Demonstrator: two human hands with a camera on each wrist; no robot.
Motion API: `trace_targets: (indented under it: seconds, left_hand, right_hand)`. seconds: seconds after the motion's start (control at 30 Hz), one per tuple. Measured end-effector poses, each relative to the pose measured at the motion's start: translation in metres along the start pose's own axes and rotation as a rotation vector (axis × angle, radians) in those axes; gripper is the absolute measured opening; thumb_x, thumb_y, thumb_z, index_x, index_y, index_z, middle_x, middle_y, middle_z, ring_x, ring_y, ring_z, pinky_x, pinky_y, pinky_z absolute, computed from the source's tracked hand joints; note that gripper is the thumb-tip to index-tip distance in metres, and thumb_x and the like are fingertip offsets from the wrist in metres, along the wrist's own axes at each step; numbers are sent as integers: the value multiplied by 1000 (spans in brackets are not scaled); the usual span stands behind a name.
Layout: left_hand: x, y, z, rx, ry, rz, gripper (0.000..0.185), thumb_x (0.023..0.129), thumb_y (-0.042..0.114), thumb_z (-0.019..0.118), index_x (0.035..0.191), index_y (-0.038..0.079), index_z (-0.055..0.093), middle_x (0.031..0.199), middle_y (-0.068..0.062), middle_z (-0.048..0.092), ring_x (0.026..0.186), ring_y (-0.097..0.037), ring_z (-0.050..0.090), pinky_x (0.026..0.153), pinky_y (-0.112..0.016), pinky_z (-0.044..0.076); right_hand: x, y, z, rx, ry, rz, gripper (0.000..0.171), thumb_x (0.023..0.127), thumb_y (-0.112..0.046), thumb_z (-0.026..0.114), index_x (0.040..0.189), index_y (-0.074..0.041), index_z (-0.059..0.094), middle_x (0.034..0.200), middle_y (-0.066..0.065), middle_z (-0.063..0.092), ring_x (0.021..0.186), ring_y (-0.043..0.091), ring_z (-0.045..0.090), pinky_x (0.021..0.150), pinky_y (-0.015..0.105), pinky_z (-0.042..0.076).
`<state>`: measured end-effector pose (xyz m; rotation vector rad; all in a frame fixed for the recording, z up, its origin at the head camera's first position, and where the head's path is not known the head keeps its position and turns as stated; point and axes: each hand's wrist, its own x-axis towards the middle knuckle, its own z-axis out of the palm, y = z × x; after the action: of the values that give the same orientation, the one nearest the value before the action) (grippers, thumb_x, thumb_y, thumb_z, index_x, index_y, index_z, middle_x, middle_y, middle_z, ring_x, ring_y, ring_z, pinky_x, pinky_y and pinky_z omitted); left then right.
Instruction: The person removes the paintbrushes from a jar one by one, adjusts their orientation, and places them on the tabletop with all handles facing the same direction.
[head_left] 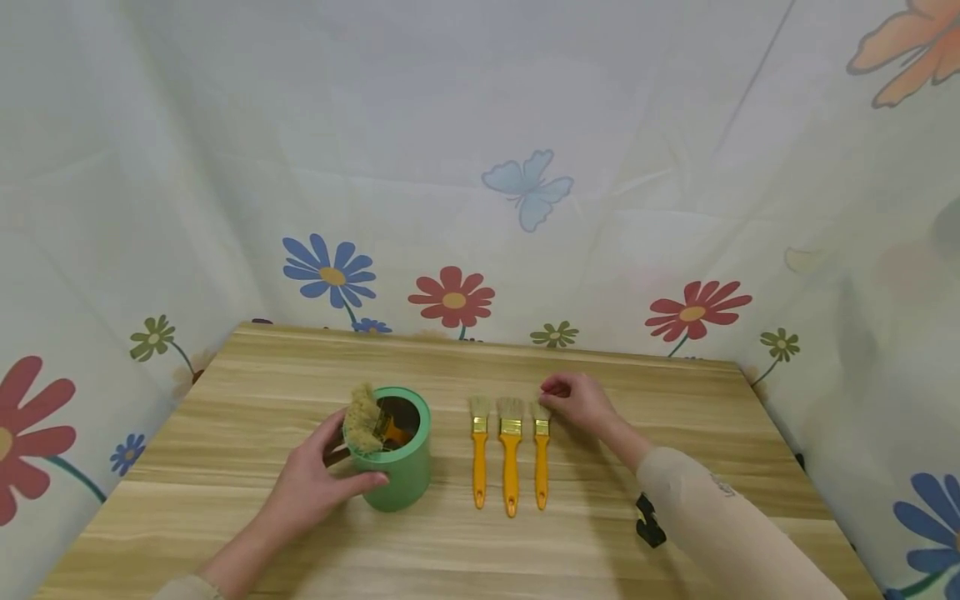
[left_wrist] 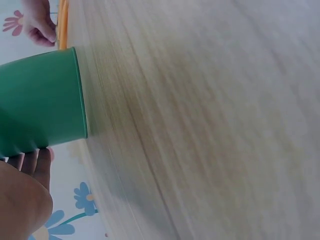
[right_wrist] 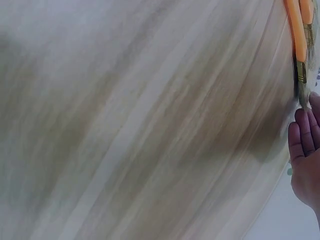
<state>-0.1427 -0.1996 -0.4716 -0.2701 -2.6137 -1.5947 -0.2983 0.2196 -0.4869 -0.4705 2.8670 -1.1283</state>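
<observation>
So, 3 brushes, orange hdls, gold bands, pale bristles, grn can

And there's a lane between the green can and the row of three brushes, only slim gaps brush to brush! Left hand walls off the can's left side, bristles crowd its mouth, and the right hand plugs the rightmost brush's far end. Bare tabletop opens below the handles, a black object obstructing at right.
</observation>
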Motion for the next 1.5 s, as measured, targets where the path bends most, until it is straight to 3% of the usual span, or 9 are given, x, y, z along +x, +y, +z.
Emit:
trace_targets:
  seconds: [0.23,0.5,0.83,1.17,1.5]
  left_hand:
    - [0,1,0,-5,-3,-9,102,79,36,97,162,14,42,158,-18,53,143,-43,53,111,-56,54]
    - [1,1,0,-6,-3,-1,103,79,35,98,163,13,42,158,-19,53,143,-43,54,111,-55,55]
    - [0,-1,0,-25,-4,11,101,80,33,97,163,15,42,157,-18,55,142,-41,55,111,-54,55]
    - [0,0,0,-18,0,2,101,80,35,97,163,16,42,156,-19,56,140,-41,56,111,-55,55]
    - [-1,1,0,-29,-1,-3,101,81,34,97,163,15,42,156,-20,55,140,-43,57,110,-57,55]
  right_hand:
    - [-3,-3,-11,1,0,5,21,99,-13,79,114,0,77,105,10,79,98,25,75,93,46,64]
    - [-4,-18,-23,65,-12,-30,36,100,-20,79,127,3,74,118,14,79,108,29,75,96,45,64]
    - [-13,-68,-33,202,-87,-64,53,97,-28,83,143,-8,68,142,13,69,130,30,67,108,45,59]
    - [-18,-117,-31,260,-113,-189,55,94,-28,86,144,-13,68,139,4,72,130,26,66,110,43,58]
    - [-17,-154,-15,286,-145,-299,57,91,-26,88,144,-15,69,137,-2,73,130,19,66,111,32,56]
